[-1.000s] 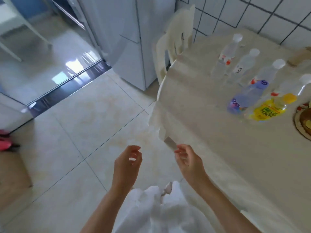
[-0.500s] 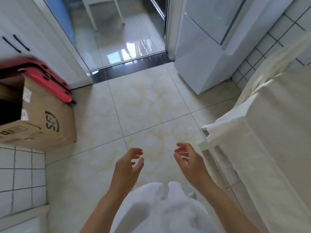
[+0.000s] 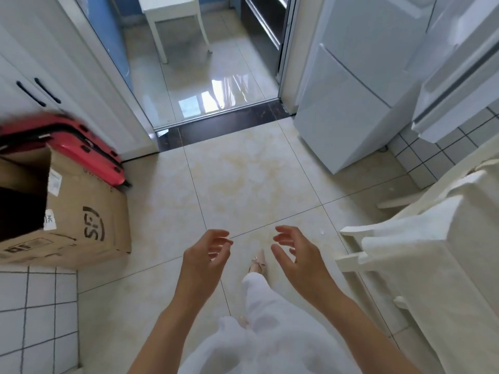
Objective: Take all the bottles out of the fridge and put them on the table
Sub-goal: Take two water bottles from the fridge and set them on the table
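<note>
Head view, person facing the fridge (image 3: 348, 103). Left hand (image 3: 201, 256) and right hand (image 3: 298, 259) hang in front of the body, well short of the fridge, fingers loosely curled, nothing in either. Fridge stands upper right, just beside the doorway; lower door looks shut, and a white panel (image 3: 456, 85) right of it may be an open upper door, can't tell for sure. No bottles in view; any left are presumably inside the fridge, interior not visible. Table edge w/ pale cloth (image 3: 442, 255) sits nearer the person than the fridge, to its right. Cardboard box (image 3: 81, 211) lies far left of the fridge.

Handling (judgement): full plastic bottles likely moderately heavy, stiff enough when full, maybe cold and damp, so slippery. Best taken round the mid-body or just under the cap, upright.
</note>
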The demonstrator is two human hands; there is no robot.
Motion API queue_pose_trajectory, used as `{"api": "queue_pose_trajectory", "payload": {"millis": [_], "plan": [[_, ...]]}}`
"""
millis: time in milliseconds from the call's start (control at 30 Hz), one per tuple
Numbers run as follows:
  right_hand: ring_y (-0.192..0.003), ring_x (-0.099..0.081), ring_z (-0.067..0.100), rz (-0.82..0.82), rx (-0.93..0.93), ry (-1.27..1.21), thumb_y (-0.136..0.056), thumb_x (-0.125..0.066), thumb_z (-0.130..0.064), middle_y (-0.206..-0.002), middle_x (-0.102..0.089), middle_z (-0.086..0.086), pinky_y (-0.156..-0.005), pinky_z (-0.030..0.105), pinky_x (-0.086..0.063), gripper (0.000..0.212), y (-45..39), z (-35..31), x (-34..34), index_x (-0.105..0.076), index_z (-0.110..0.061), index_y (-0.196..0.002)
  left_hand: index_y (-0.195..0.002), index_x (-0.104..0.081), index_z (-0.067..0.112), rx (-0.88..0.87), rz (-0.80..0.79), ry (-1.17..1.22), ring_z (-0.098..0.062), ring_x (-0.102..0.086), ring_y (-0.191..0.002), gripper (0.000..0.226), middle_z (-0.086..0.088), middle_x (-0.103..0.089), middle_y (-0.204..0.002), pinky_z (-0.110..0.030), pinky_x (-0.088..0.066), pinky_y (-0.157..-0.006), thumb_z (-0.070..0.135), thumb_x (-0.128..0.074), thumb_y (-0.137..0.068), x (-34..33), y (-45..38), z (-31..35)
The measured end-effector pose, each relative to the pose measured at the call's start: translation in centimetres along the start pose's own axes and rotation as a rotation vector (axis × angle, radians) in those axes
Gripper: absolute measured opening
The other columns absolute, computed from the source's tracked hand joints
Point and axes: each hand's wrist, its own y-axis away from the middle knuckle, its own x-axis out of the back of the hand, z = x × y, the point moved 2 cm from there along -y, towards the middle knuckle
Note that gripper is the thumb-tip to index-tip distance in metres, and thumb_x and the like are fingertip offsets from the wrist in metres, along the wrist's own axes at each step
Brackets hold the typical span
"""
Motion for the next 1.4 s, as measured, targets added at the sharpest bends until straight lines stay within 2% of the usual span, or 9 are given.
{"api": "queue_pose_trajectory", "payload": {"millis": [267, 533, 800, 900, 967, 1067, 1200, 1300, 1400], "plan": [[-0.107, -0.056, 0.004, 0.002, 0.019, -0.032, -0.093, -0.057, -0.028, -0.111, -0.06, -0.011, -0.092, 0.021, -0.044, 0.034, -13.6, -3.9, 2.2, -0.049, -0.025, -0.125, -0.099, -0.06, 0.033, -0.065, -0.028, -0.054, 0.004, -0.066, -0.078, 0.018, 0.018, -0.07, -0.084, -0.018, -0.055, -0.074, 0.018, -0.063, -0.09, -0.4, -13.7, 6.0], [-0.11, -0.055, 0.006, 0.023, 0.071, -0.039, -0.094, -0.056, -0.03, -0.116, -0.059, -0.008, -0.088, 0.01, -0.038, 0.035, -28.1, -8.3, 8.4, -0.047, -0.024, -0.127, -0.11, -0.061, 0.023, -0.19, -0.052, -0.161, -0.001, -0.066, -0.083, 0.02, 0.012, -0.07, -0.092, -0.005, -0.049, -0.072, 0.021, -0.063, -0.091, -1.5, -28.8, 14.8], [-0.108, -0.056, 0.005, 0.196, 0.019, -0.099, -0.094, -0.055, -0.03, -0.116, -0.059, -0.01, -0.085, 0.006, -0.039, 0.033, -39.7, -9.6, 15.3, -0.048, -0.026, -0.126, -0.105, -0.063, 0.025, -0.238, -0.119, -0.136, -0.002, -0.067, -0.08, 0.018, 0.013, -0.07, -0.087, -0.009, -0.051, -0.072, 0.016, -0.064, -0.09, -4.3, -41.7, 20.7], [-0.107, -0.057, 0.003, 0.3, 0.008, -0.136, -0.093, -0.056, -0.029, -0.112, -0.061, -0.012, -0.089, 0.014, -0.043, 0.031, -44.8, -10.4, 18.4, -0.05, -0.027, -0.123, -0.102, -0.061, 0.031, -0.28, -0.15, -0.118, 0.0, -0.067, -0.079, 0.02, 0.016, -0.069, -0.087, -0.007, -0.051, -0.071, 0.016, -0.065, -0.09, -6.0, -48.0, 23.7], [-0.106, -0.057, 0.003, 0.365, 0.014, -0.144, -0.093, -0.056, -0.029, -0.111, -0.061, -0.012, -0.091, 0.018, -0.044, 0.03, -48.3, -11.0, 20.5, -0.05, -0.027, -0.122, -0.097, -0.059, 0.039, -0.32, -0.166, -0.088, -0.001, -0.067, -0.079, 0.027, 0.017, -0.069, -0.085, -0.014, -0.053, -0.073, 0.014, -0.065, -0.089, -7.2, -52.3, 26.2], [-0.106, -0.056, 0.002, 0.446, -0.007, -0.143, -0.093, -0.057, -0.029, -0.11, -0.061, -0.013, -0.09, 0.018, -0.043, 0.029, -53.5, -11.9, 24.1, -0.05, -0.028, -0.121, -0.091, -0.055, 0.048, -0.361, -0.241, -0.069, -0.004, -0.067, -0.082, 0.039, 0.016, -0.07, -0.085, -0.022, -0.055, -0.077, 0.01, -0.066, -0.089, -9.2, -58.6, 30.3], [-0.108, -0.054, 0.003, 0.571, -0.041, -0.156, -0.093, -0.056, -0.028, -0.112, -0.06, -0.013, -0.094, 0.021, -0.042, 0.031, -59.1, -13.3, 29.7, -0.05, -0.027, -0.124, -0.094, -0.062, 0.038, -0.453, -0.344, -0.038, -0.008, -0.069, -0.082, 0.033, 0.011, -0.072, -0.085, -0.029, -0.056, -0.078, 0.006, -0.064, -0.087, -11.9, -66.2, 36.2], [-0.11, -0.054, 0.003, 0.674, -0.05, -0.175, -0.094, -0.056, -0.028, -0.112, -0.059, -0.013, -0.096, 0.024, -0.043, 0.032, -62.4, -13.7, 34.0, -0.049, -0.026, -0.125, -0.091, -0.062, 0.036, -0.524, -0.381, -0.027, -0.006, -0.068, -0.076, 0.031, 0.009, -0.072, -0.083, -0.021, -0.054, -0.072, 0.005, -0.063, -0.087, -14.6, -71.0, 41.2], [-0.109, -0.055, 0.005, 0.763, -0.056, -0.168, -0.094, -0.055, -0.028, -0.112, -0.06, -0.01, -0.097, 0.027, -0.045, 0.032, -64.5, -13.8, 37.9, -0.049, -0.024, -0.125, -0.099, -0.064, 0.029, -0.58, -0.44, -0.003, -0.004, -0.068, -0.077, 0.023, 0.011, -0.072, -0.085, -0.017, -0.054, -0.072, 0.008, -0.061, -0.09, -17.2, -74.2, 45.6]]}}
